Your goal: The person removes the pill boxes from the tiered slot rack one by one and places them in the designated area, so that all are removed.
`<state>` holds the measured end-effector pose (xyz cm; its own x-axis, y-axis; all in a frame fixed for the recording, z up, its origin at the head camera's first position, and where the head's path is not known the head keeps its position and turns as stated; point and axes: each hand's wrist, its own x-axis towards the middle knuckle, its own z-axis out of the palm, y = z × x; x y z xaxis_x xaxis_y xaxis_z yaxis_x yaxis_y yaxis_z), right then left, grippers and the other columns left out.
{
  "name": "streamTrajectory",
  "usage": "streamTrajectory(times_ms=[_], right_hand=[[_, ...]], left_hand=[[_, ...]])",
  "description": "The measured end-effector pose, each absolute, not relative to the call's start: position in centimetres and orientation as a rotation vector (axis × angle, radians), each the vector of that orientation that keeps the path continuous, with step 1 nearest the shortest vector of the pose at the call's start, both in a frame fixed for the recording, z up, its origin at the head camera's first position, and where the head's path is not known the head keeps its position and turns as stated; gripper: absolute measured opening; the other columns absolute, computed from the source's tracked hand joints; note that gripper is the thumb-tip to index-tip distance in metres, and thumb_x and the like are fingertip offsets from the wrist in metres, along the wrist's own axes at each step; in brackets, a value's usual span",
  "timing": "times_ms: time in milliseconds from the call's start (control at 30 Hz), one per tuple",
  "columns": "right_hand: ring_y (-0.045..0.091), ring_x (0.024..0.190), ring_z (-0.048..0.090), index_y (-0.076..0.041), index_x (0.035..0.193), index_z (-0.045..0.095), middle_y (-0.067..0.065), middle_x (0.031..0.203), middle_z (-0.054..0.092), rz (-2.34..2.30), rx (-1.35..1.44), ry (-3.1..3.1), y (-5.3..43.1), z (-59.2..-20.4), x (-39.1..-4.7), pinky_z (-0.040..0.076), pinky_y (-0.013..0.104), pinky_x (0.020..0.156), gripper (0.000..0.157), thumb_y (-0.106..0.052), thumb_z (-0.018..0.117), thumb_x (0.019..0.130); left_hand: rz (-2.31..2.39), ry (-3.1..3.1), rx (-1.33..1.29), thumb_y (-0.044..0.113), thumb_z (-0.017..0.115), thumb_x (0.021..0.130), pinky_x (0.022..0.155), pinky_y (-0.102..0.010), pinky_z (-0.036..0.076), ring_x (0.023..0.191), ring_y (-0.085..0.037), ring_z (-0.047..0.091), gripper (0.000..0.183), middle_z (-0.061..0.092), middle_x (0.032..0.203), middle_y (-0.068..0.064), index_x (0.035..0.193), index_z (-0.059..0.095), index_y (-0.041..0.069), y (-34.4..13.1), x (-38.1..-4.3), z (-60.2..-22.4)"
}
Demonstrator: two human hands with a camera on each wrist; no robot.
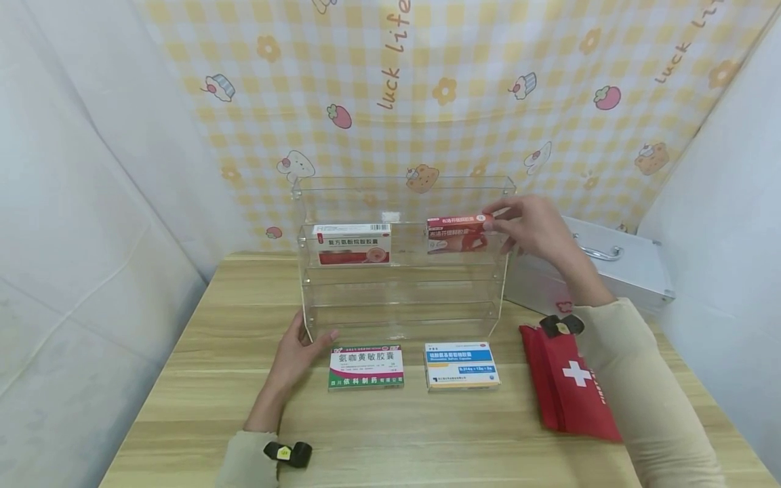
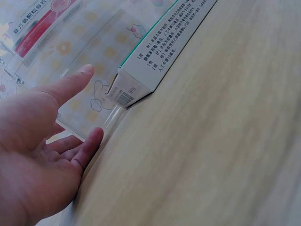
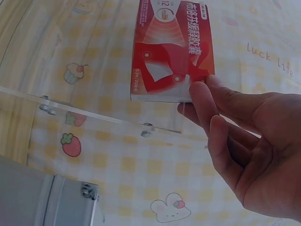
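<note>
— Right hand [image 1: 532, 227]?
— Clamped on red box [image 1: 456, 235], near the upper right corner of the clear rack [image 1: 399, 293].
— Left hand [image 1: 299, 356]?
— Fingers and thumb apart, at the rack's lower left corner.

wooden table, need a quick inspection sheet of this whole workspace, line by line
Surface: wooden table, pale grain
Job's things: clear rack holds a white carton at left; red box at its right, resting contact unclear; green-edged box and blue-and-white box lie in front
Clutter: red pouch and silver case, right of the rack
Grips: right grip pinches the red box's right end; left grip at the rack's lower left corner
Cables: nothing seen
Surroundings: yellow-checked cloth behind
</note>
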<state>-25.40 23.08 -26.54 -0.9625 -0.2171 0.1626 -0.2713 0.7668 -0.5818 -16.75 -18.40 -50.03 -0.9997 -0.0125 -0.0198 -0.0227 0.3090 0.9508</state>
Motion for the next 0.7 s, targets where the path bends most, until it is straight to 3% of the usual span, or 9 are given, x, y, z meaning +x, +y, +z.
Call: streamTrajectory(times_ms=[700], right_hand=[[0.022, 0.056, 0.068, -0.015, 0.119, 0.069, 0.016, 0.110, 0.069, 0.973, 0.413, -2.748, 23.3, -23.3, -23.7, 0.054, 0.033, 0.046, 0.032, -0.030, 0.073, 0.090]], left_hand=[[1.850, 2.516, -0.043, 0.050, 0.074, 0.084, 0.113, -0.055, 0.024, 0.144, -0.032, 0.022, 0.091, 0.024, 0.159, -0.009, 0.156, 0.020, 0.036, -18.3, -16.6, -49.9]])
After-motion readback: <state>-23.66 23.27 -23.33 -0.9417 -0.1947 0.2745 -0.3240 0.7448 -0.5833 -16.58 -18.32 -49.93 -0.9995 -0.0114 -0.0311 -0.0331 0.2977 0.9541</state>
